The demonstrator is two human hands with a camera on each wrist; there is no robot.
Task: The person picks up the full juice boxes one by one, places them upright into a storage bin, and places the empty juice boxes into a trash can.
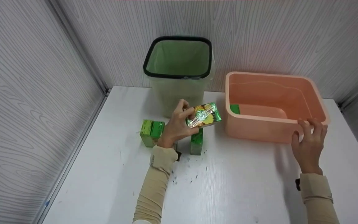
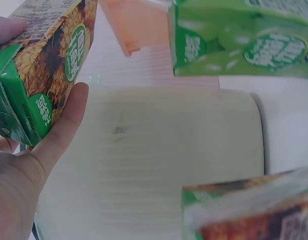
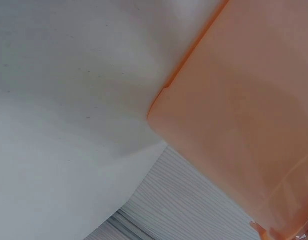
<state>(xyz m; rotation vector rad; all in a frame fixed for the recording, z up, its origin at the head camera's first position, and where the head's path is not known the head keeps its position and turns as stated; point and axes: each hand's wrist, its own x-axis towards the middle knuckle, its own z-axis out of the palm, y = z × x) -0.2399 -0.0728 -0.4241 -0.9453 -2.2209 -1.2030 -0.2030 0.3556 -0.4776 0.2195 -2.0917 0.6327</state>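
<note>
Above the table, my left hand [image 1: 178, 123] grips a juice box [image 1: 206, 114] with a pineapple picture and green ends. The left wrist view shows the thumb and a finger on either side of this box [image 2: 54, 65]. Below and beside that hand stand a light green box [image 1: 147, 133], a darker green box [image 1: 158, 130] and another green box [image 1: 196, 143], partly hidden by the hand and wrist. At the right, my right hand [image 1: 309, 146] holds the front rim of a salmon-pink tub [image 1: 259, 127], fingers over the edge and thumb outside. The right wrist view shows no fingers.
A green box [image 1: 235, 109] lies inside the tub at its left end. Behind the left hand stands a pale green waste bin [image 1: 179, 93] with a black rim. Dark specks mark the white table [image 1: 222, 186]. Wood-grain panels [image 1: 259, 37] enclose the back and sides.
</note>
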